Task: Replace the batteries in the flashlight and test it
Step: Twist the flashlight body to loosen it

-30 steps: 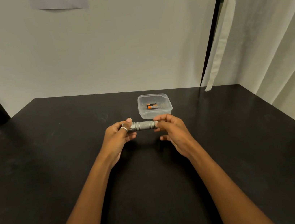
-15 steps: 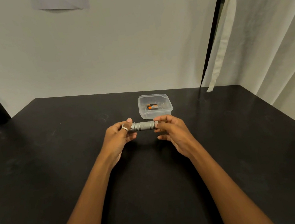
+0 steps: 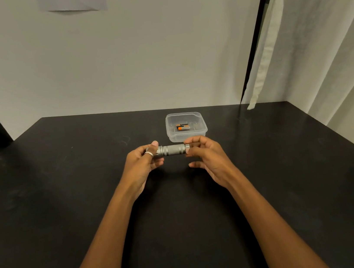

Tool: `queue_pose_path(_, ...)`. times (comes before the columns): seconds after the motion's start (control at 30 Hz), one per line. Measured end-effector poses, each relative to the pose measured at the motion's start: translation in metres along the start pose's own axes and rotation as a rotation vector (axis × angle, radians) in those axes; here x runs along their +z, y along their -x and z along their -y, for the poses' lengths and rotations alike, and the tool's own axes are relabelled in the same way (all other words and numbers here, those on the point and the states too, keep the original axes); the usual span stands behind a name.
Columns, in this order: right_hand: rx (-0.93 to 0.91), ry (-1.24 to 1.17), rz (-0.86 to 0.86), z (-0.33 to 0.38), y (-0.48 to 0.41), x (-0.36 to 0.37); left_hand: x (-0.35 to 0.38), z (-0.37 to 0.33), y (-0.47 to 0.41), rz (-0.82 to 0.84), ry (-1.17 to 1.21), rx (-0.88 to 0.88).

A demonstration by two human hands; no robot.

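Silver knurled-metal flashlight (image 3: pixel 172 150): horizontal, spanning between both hands, mid-barrel exposed. Sits just in front of the tub, on the person's side.
Left hand (image 3: pixel 140 165): fingers curled round the flashlight's left end, thumb on top. Silver ring (image 3: pixel 148 153) on one finger.
Right hand (image 3: pixel 208 155): thumb and upper fingertips pinch the right end. Lower fingers loosely curled below, off the barrel.
Clear square plastic tub (image 3: pixel 186 135): open-topped, on the counter just behind the flashlight, slightly toward the right hand.
Orange-and-black batteries (image 3: pixel 183 127): lying flat inside the tub, count unclear.
Matte black counter (image 3: pixel 66 194): under both forearms. Cannot tell whether the flashlight touches it.
Backdrop: white wall (image 3: pixel 138 59), grey paper sheet (image 3: pixel 72 1) at top, pale curtain (image 3: pixel 324 56) on the right.
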State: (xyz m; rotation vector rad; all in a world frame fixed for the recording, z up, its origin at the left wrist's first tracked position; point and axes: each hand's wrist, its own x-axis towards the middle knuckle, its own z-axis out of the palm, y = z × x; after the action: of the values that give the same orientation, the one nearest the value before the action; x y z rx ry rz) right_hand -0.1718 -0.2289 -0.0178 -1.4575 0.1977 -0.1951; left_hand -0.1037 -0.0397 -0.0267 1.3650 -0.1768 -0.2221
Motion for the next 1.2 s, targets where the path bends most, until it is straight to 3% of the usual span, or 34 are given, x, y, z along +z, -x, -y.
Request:
queue_pose_path(0.23, 0.061, 0.153, -0.086, -0.002, -0.002, 0.0075, 0.0002, 0.0009, 0.0, 0.007, 0.002, 0.004)
queue_pose_path(0.53, -0.007, 0.018, 0.009, -0.0009, 0.0007, 0.0005, -0.0006, 0.0009, -0.0006, 0.006, 0.004, -0.01)
queue_pose_path(0.77, 0.056, 0.123, -0.107, -0.0022, -0.0025, 0.0072, -0.0001, 0.0007, -0.0004, 0.008, 0.004, -0.003)
queue_pose_path(1.2, -0.051, -0.001, -0.012, -0.0008, 0.0012, -0.0018, -0.0003, -0.0008, 0.0014, 0.026, -0.001, -0.016)
